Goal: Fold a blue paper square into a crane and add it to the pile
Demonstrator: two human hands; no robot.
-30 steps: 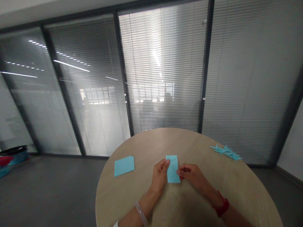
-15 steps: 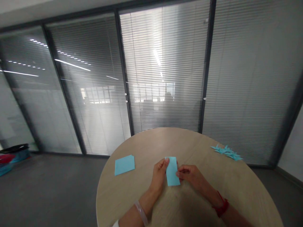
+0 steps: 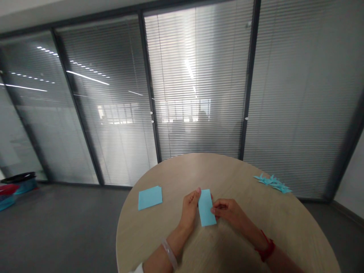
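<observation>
A light blue sheet of paper [image 3: 206, 210], folded to a narrow upright rectangle, is held above the near middle of the table. My left hand [image 3: 190, 208] grips its left edge, thumb at the upper left corner and fingers hidden behind. On the other side, my right hand [image 3: 229, 212] pinches the right edge between thumb and curled fingers. A stack of blue paper [image 3: 150, 198] lies on the table to the left of my left hand. Over at the right edge sits a pile of small pointed folded blue paper pieces [image 3: 273, 183].
The round wooden table [image 3: 199, 167] stands before a glass partition [image 3: 199, 83] with blinds and dark frames. Down on the floor at the far left are bins or bags [image 3: 21, 184] in blue, black and red.
The left thumb has shifted slightly left to the paper's corner, and the paper has moved a little down and left. My right hand stays almost in place.
</observation>
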